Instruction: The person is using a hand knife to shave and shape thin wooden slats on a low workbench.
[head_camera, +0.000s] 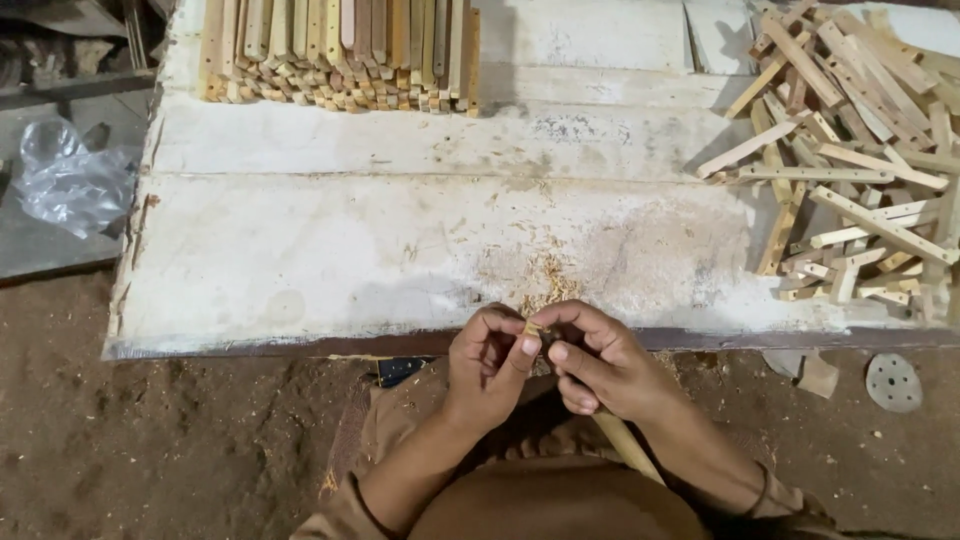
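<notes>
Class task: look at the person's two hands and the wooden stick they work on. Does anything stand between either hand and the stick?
No. Both the left hand and right hand already grip the wooden stick directly, at the white board's near edge.

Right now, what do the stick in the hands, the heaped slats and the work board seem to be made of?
Stick gripped by the right hand, left hand pinching its tip: pale bare wood, probably.
Slats: raw light wood, unpainted, with drilled holes.
Board: likely wood planks under worn, scuffed white paint, dusted with sawdust.
</notes>
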